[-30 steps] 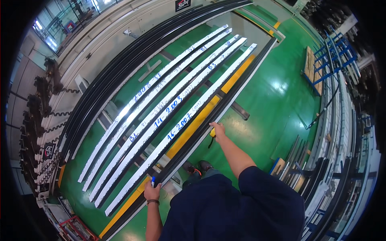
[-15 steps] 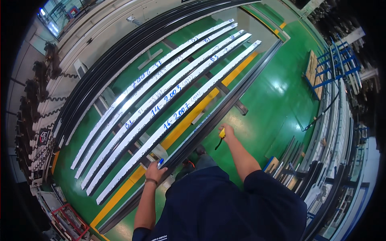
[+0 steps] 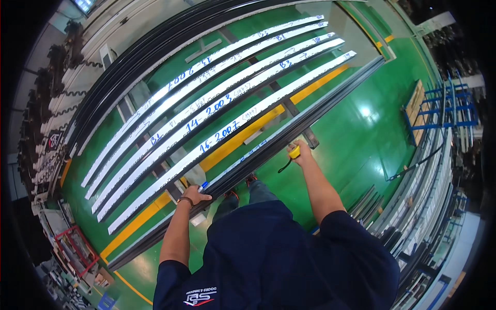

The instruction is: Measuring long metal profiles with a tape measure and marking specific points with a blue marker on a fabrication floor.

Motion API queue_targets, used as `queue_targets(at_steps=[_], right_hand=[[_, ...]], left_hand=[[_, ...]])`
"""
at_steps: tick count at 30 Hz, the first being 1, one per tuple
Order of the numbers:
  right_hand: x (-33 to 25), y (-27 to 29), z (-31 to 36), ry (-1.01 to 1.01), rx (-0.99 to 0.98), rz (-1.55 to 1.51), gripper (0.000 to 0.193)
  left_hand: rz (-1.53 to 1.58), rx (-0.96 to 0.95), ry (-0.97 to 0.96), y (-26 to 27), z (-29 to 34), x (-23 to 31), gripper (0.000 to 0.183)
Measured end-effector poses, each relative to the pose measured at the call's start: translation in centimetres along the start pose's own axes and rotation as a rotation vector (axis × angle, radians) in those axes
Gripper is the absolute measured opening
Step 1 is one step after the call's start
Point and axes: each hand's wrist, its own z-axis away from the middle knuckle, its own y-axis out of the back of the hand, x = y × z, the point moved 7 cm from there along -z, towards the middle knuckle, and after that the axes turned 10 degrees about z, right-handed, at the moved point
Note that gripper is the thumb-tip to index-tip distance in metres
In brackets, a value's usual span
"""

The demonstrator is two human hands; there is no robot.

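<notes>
My left hand [image 3: 193,196] is closed round a blue-capped marker [image 3: 204,186], its thumb lying on the bundle of long dark profiles [image 3: 243,173] in front of me. Beside the same bundle, farther right, my right hand [image 3: 303,150] grips a yellow tape measure [image 3: 294,152] with a black strap hanging from it. The tape's blade cannot be made out. Past the bundle lie several long white-faced profiles [image 3: 222,135] in parallel rows, with blue handwriting on them.
Dark support bars [image 3: 310,138] run under the profiles, above a green floor [image 3: 356,129] with a yellow stripe [image 3: 248,132]. Black profiles [image 3: 119,77] line the far side. At right stand a blue rack [image 3: 444,111] and stacked long profiles [image 3: 413,206]; a red frame [image 3: 77,248] is at lower left.
The whole view has shifted. My right hand has come nearer to the dark bundle with the tape measure. My left hand stays at the bundle, still holding the marker.
</notes>
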Motion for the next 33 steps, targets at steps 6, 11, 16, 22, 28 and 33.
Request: queue_targets(at_steps=[6,11,16,22,28,33], right_hand=[[-1.1,-0.3,-0.9,-0.051,-0.119,-0.045,0.025],[0.0,1.0,0.0,-0.034,-0.138,-0.136,0.027],[0.2,0.6,-2.1,-0.085,-0.180,-0.102,0.025],[-0.9,-3.2,-2.8,-0.116,-0.221,-0.082,0.023],[-3.7,-3.3,-3.1,-0.065,-0.208,-0.042,0.032],[-3.8,-4.0,-4.8,-0.156,-0.276,-0.070,0.029]], left_hand=[[-0.104,0.287,0.015,-2.4,4.5,1.5,0.083],[-0.115,0.465,-0.042,-6.8,5.5,0.7,0.066],[-0.057,0.590,0.033,-6.7,6.7,1.5,0.066],[-0.067,0.708,0.013,-3.9,6.0,0.6,0.062],[-0.020,0.596,0.142,-2.8,3.9,0.3,0.051],[0.039,0.719,0.091,-1.5,3.6,0.4,0.050]])
